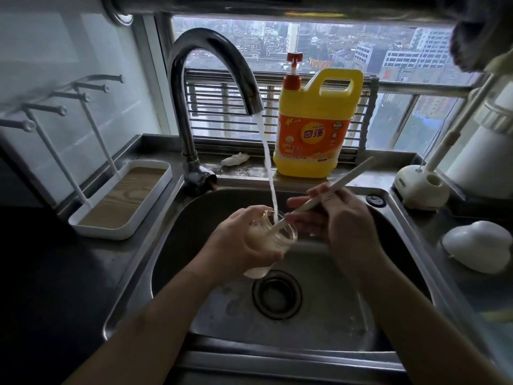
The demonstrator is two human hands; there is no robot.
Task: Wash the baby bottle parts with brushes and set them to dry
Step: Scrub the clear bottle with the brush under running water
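My left hand (244, 240) grips a clear baby bottle (280, 234) over the steel sink (172, 245), mouth tilted up to the right. Water from the tap (211, 68) streams into the bottle's mouth. My right hand (338, 218) holds the long cream handle of a bottle brush (347, 176); its head is inside the bottle and mostly hidden. Both hands are above the drain (277, 294).
A white drying rack (122, 201) with upright pegs stands left of the sink. A yellow dish soap jug (313, 129) sits on the window ledge behind. On the right counter are a white brush stand (422, 187) and a white dome-shaped cap (480, 245).
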